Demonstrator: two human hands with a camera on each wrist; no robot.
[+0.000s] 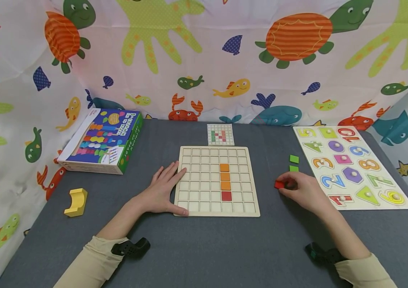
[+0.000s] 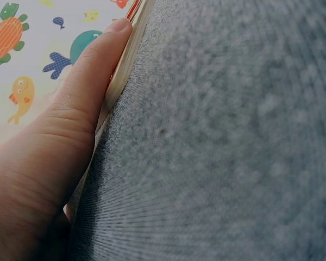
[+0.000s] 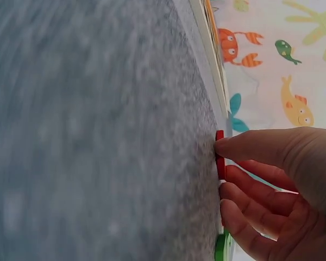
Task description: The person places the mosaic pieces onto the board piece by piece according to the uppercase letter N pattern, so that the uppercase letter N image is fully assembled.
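Observation:
A wooden grid board (image 1: 204,196) lies flat, with three orange tiles (image 1: 225,176) and one red tile (image 1: 226,196) in a single column. My left hand (image 1: 159,193) rests along the board's left edge, fingers spread and thumb at the near corner. To the right of the board, my right hand (image 1: 306,193) pinches a red square tile (image 3: 220,155) between thumb and fingers, close over the table. Just beyond that hand are two green tiles (image 1: 294,159), and in the right wrist view a green tile (image 3: 221,248) shows below the fingers.
A small pattern card (image 1: 220,134) lies behind the board. On the right is a number-and-shape puzzle board (image 1: 340,170). A game box (image 1: 101,140) sits at the back left, with a yellow curved block (image 1: 77,202) nearer. A printed cloth (image 1: 204,48) hangs behind the table.

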